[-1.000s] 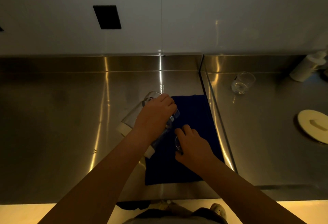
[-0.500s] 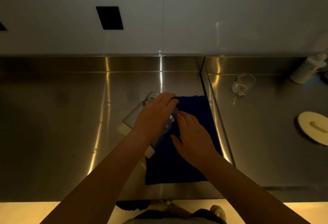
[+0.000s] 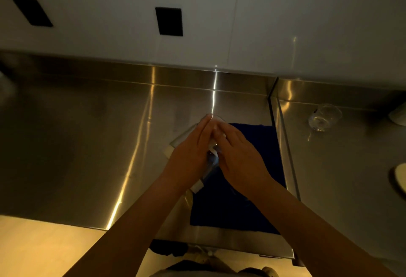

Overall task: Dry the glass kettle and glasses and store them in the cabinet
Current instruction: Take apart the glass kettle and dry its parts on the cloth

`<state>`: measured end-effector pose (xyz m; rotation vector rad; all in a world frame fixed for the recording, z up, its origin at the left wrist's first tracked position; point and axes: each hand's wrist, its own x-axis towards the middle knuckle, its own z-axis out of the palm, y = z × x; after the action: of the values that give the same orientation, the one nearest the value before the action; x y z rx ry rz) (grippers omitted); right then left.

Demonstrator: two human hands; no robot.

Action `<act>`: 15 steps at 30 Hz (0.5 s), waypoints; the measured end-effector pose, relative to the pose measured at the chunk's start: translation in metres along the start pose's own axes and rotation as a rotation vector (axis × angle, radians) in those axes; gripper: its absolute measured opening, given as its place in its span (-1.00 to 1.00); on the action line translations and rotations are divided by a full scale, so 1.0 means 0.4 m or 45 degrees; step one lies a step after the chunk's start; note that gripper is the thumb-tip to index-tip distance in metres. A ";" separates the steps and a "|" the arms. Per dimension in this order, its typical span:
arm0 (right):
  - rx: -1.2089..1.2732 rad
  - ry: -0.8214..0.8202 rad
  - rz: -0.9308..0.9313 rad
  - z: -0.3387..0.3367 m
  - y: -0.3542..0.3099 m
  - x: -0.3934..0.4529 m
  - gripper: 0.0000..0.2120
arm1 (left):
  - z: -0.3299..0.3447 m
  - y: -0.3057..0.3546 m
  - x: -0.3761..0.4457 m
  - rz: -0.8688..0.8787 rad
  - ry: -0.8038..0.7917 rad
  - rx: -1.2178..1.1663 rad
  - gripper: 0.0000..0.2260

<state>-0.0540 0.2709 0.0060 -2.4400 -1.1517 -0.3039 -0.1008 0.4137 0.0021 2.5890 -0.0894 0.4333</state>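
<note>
A clear glass kettle (image 3: 184,138) with a pale lid end lies on its side at the left edge of a dark blue cloth (image 3: 252,189) on the steel counter. My left hand (image 3: 189,156) lies over the kettle body and grips it. My right hand (image 3: 239,156) presses against the kettle's right side, fingertips meeting those of the left hand. Most of the kettle is hidden under both hands. A small clear drinking glass (image 3: 324,117) lies tipped on the counter section to the right, apart from both hands.
The steel counter (image 3: 87,145) has a raised back edge and a seam (image 3: 283,145) dividing left and right sections. A pale round lid (image 3: 398,178) and a white bottle (image 3: 397,114) sit at the far right. Two dark sockets (image 3: 169,21) are on the wall.
My right hand has moved up and left from the cloth onto the kettle, meeting my left hand. The view has shifted to the left.
</note>
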 end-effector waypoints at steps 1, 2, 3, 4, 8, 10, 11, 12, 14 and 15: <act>-0.017 -0.008 0.021 0.003 -0.002 0.002 -0.41 | -0.002 -0.007 -0.013 -0.053 0.019 0.038 -0.46; -0.030 -0.013 0.041 0.005 -0.004 0.004 -0.41 | -0.005 -0.012 -0.023 -0.060 0.038 0.065 -0.51; -0.040 -0.013 0.054 0.006 -0.006 0.007 -0.41 | -0.007 -0.017 -0.034 -0.051 0.024 0.072 -0.52; -0.047 -0.008 0.058 0.009 -0.008 0.010 -0.41 | -0.008 -0.025 -0.044 -0.029 0.033 0.092 -0.51; -0.070 -0.004 0.054 0.021 -0.015 0.019 -0.40 | -0.015 -0.045 -0.060 -0.064 0.080 0.101 -0.57; -0.088 0.024 0.061 0.023 -0.015 0.025 -0.42 | -0.013 -0.055 -0.058 -0.044 0.070 0.121 -0.52; -0.093 0.037 0.051 0.023 -0.014 0.029 -0.43 | -0.015 -0.060 -0.056 -0.004 0.058 0.144 -0.45; -0.090 0.041 0.025 0.023 -0.012 0.033 -0.44 | -0.019 -0.061 -0.053 0.019 0.042 0.142 -0.42; -0.061 0.017 -0.046 0.024 -0.008 0.041 -0.49 | -0.030 -0.061 -0.047 0.044 0.022 0.141 -0.42; -0.043 0.008 -0.075 0.024 -0.005 0.044 -0.51 | -0.034 -0.061 -0.044 0.082 0.028 0.155 -0.44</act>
<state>-0.0442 0.2885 0.0043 -2.4356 -1.2264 -0.3514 -0.1176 0.4413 -0.0040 2.7061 -0.1428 0.5051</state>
